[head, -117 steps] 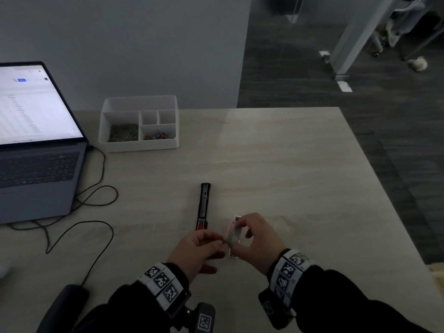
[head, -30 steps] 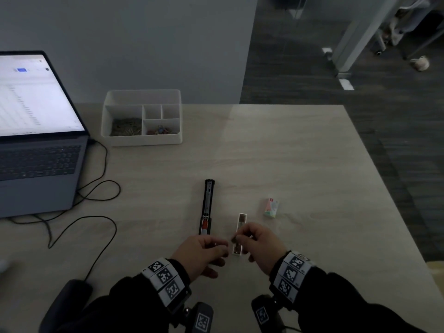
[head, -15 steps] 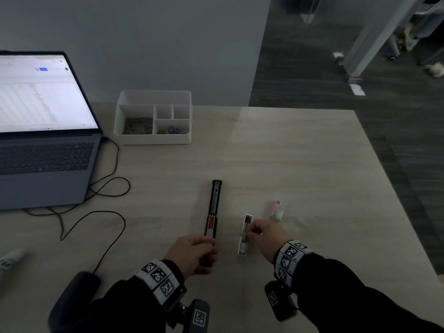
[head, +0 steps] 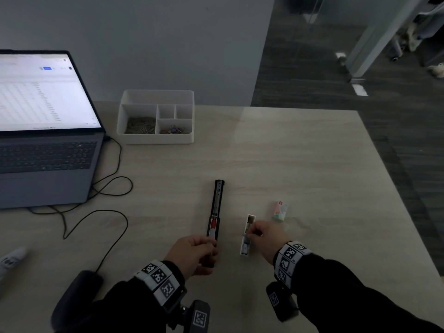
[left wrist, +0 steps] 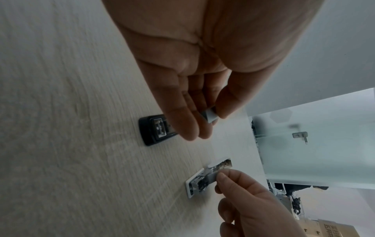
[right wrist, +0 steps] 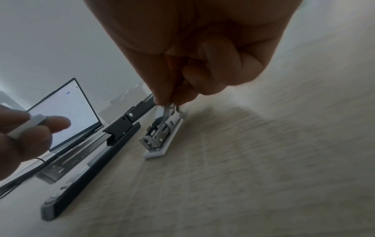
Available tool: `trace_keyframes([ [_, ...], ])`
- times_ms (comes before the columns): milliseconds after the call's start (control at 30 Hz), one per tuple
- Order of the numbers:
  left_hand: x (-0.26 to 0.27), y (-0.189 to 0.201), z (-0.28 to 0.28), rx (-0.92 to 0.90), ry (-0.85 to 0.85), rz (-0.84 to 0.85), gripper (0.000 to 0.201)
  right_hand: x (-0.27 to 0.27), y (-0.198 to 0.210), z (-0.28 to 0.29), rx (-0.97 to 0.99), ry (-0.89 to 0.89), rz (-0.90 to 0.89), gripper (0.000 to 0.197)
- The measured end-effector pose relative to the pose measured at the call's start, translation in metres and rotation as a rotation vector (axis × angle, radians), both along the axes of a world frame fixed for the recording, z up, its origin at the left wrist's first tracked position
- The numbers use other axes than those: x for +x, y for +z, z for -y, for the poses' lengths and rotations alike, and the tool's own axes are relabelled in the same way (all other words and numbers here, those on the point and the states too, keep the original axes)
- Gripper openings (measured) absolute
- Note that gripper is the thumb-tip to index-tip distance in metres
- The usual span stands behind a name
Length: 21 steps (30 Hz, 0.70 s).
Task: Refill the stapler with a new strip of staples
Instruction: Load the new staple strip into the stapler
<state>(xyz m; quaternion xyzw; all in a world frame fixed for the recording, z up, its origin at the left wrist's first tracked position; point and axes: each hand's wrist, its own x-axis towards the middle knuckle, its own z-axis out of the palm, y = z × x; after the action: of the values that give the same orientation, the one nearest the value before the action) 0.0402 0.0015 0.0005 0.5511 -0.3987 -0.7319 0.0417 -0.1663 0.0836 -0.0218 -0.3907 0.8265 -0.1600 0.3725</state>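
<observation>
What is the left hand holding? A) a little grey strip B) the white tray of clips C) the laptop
A: the left hand pinches a little grey strip between thumb and fingers, above the table.

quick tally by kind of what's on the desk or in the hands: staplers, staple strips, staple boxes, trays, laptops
staplers: 2, the black stapler and the white stapler
staple strips: 1, the staple strip pinched in the left hand
staple boxes: 1, the staple box
trays: 1, the organiser tray
laptops: 1, the laptop
total: 6
</observation>
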Motion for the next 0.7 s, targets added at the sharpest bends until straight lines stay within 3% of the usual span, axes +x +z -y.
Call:
trace_keyframes([
  [233, -0.001, 0.003, 0.001, 0.015, 0.013, -0.006, 0.019, -0.002, 0.003, -0.002, 0.0, 0.03, 0.023, 0.031],
  [467, -0.001, 0.004, 0.0, 0.018, 0.024, -0.038, 0.02, 0.005, 0.017, -0.002, -0.085, 0.008, 0.031, 0.018],
  [633, 0.002, 0.008, 0.0, 0.03, 0.004, -0.091, 0.02, 0.042, 0.03, 0.005, -0.257, 0.164, 0.195, 0.028],
  [700, 0.005, 0.01, 0.001, 0.038, -0.008, -0.108, 0.019, 0.051, 0.027, 0.009, -0.311, 0.204, 0.201, 0.02],
])
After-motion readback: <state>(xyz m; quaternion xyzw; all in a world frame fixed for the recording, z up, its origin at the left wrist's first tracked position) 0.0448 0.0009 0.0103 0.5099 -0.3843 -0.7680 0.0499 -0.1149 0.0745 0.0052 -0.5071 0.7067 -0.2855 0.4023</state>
